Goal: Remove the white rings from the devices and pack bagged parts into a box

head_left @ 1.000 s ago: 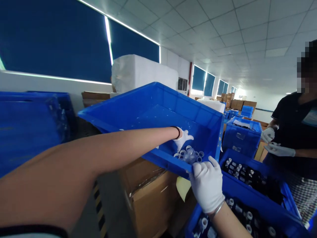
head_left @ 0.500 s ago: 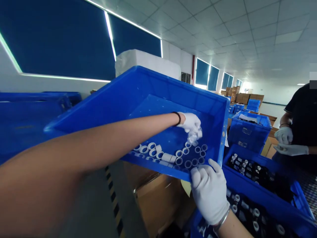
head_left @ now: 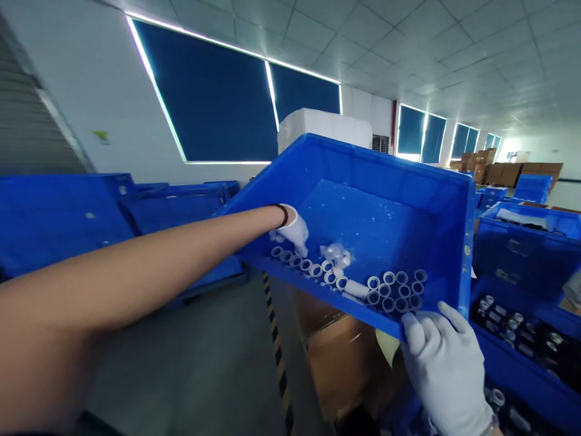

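Observation:
A large blue bin [head_left: 358, 209] is tilted toward me, with several white rings [head_left: 388, 290] lined up along its lower side. Clear, crumpled plastic pieces [head_left: 336, 254] lie on its floor. My left hand [head_left: 294, 231], in a white glove, reaches into the left part of the bin just above the rings; its fingers point down and are partly blurred, so what they hold cannot be made out. My right hand [head_left: 442, 357], also gloved, grips the bin's near rim at the lower right corner.
Blue bins [head_left: 59, 212] stand at the left. At the right, blue bins hold dark items with white rings [head_left: 511, 324]. A cardboard box [head_left: 345, 363] is below the tilted bin, beside striped floor tape [head_left: 279, 357]. Part of another person's gloved hand shows at the right edge.
My left hand has moved left inside the bin, away from the clear plastic pieces, which now lie on the bin floor. The view has turned left. My right hand stays on the rim.

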{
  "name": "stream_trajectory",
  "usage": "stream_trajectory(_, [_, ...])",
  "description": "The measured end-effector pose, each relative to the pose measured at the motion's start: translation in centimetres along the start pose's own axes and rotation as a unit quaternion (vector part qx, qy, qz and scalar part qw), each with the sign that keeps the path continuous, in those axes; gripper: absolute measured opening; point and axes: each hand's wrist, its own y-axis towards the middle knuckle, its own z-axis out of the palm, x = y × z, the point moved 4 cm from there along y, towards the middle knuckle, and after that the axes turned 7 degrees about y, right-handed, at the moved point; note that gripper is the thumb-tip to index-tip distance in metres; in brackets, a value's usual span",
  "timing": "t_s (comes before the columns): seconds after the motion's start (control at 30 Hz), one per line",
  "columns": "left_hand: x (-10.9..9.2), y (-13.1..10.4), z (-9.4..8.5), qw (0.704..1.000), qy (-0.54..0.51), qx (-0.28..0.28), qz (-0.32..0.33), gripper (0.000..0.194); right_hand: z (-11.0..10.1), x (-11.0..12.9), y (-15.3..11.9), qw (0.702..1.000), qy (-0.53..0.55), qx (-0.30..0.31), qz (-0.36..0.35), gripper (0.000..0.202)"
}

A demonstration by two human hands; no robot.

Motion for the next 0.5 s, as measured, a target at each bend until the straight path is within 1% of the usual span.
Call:
stream_trajectory(0.07, [0.1,-1.0,2.4,0.995,-0.028,0.09,0.017,0.055,0.0,0.1,0.0,1.0,0.004,-0.009,-0.003,0.018])
stream_trajectory(0.1, [-0.3,-1.5,3.2,0.992,-0.034,0.122,0.03,0.055,0.0,0.1,0.0,1.0,0.005,-0.011,-0.004,0.019])
stream_trajectory(0.13, [-0.9,-1.9,3.6,0.989,-0.04,0.13,0.051,0.056,0.0,0.2,0.1,1.0,0.005,-0.011,-0.005,0.02])
stream_trajectory(0.2, [-2.5,-2.4,4.0,0.985,-0.067,0.137,0.084,0.058,-0.1,0.4,0.3,1.0,-0.001,-0.011,-0.01,0.023])
stream_trajectory(0.23, [-3.4,-2.4,4.1,0.98,-0.094,0.143,0.098,0.063,-0.2,0.4,0.5,1.0,-0.005,-0.011,-0.013,0.024])
stream_trajectory(0.3, [-5.4,-2.2,4.2,0.969,-0.146,0.155,0.126,0.08,-0.3,0.5,0.7,1.0,-0.008,-0.012,-0.016,0.025])
stream_trajectory(0.33, [-6.3,-2.0,4.3,0.966,-0.155,0.154,0.139,0.089,-0.3,0.6,0.8,1.0,-0.008,-0.01,-0.015,0.025])
stream_trajectory(0.4, [-7.8,-1.3,4.4,0.969,-0.136,0.132,0.156,0.101,-0.3,0.6,1.1,1.0,-0.005,-0.005,-0.009,0.024])
stream_trajectory(0.43, [-8.3,-0.9,4.4,0.974,-0.118,0.116,0.156,0.102,-0.3,0.6,1.2,1.0,-0.003,0.0,-0.006,0.024])
stream_trajectory(0.5, [-9.2,-0.3,4.6,0.98,-0.1,0.091,0.149,0.099,-0.3,0.5,1.3,1.0,0.003,0.009,0.005,0.023])
